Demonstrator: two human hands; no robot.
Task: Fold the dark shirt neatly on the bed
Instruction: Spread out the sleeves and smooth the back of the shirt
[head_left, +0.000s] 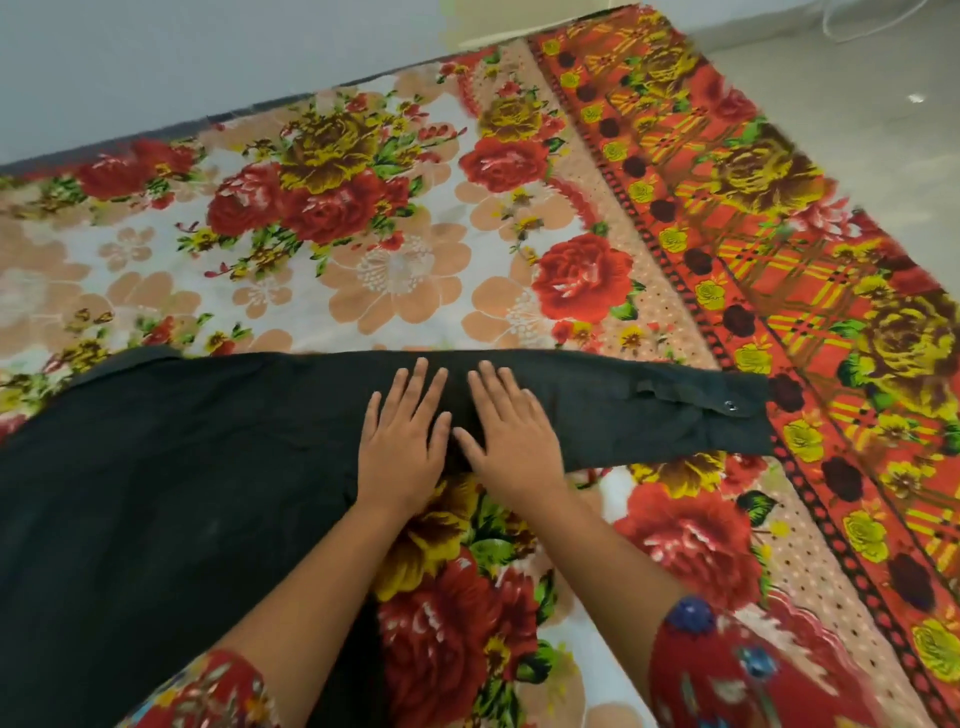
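Red patterned sleeves (727, 675) frame the bottom edge, with bare forearms reaching forward from them. Left hand (402, 436) and right hand (506, 431) lie side by side, thumbs nearly touching. Both are palm down, fingers straight and slightly spread, pressing flat on the dark shirt (156, 493). That shirt is matte black cloth spread on the bed (363, 234). Its broad body fills the near left and its collar (130, 361) shows at the far left. One long shirt arm (649, 415) runs straight to the right under both hands, ending in a square cuff (737, 415) with a small metal snap (731, 406). Big red and yellow roses cover the bed sheet, which has a red-and-yellow checked border (779, 291) on the right; the cuff just reaches it. Beyond the border lies pale floor (857, 130). Open sheet stretches past the shirt to a grey wall (156, 62).
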